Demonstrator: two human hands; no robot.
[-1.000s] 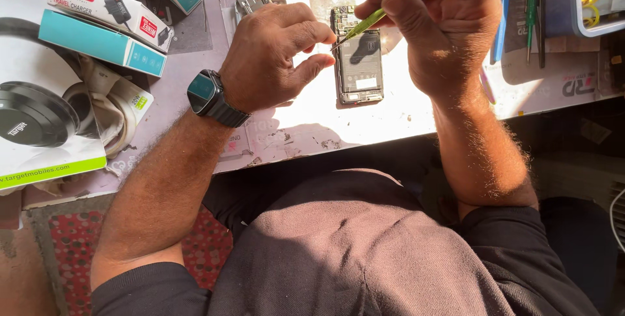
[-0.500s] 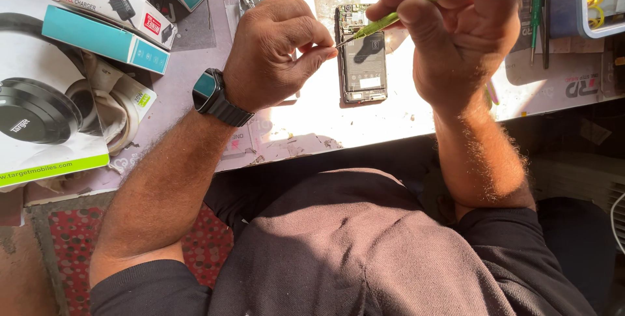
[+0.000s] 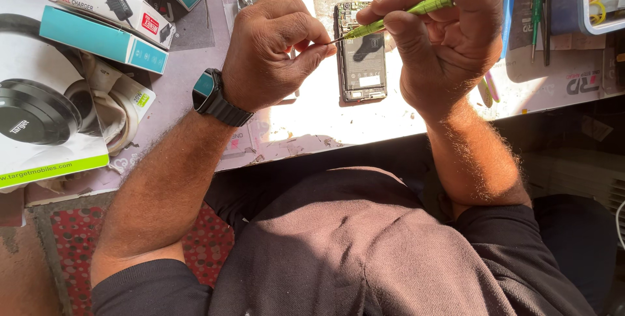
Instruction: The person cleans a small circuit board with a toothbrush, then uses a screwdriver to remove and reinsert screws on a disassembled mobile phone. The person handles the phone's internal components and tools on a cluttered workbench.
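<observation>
Screwdriver [image 3: 397,16], green and thin, is pinched in the right hand [image 3: 449,36], its tip meeting the left hand [image 3: 273,49], whose fingers are closed around something too small to see. I judge a screw is being handled; next needs steady aim. On the counter [image 3: 312,127]: 1 opened phone [image 3: 361,52], 3 boxes, 1 watch

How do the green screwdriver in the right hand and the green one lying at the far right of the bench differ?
The held screwdriver is lime green, slanted, gripped by the right hand, its tip meeting the left hand fingers above the opened phone. The lying screwdriver is darker green, untouched, pointing straight along the bench. Both are slim.
</observation>
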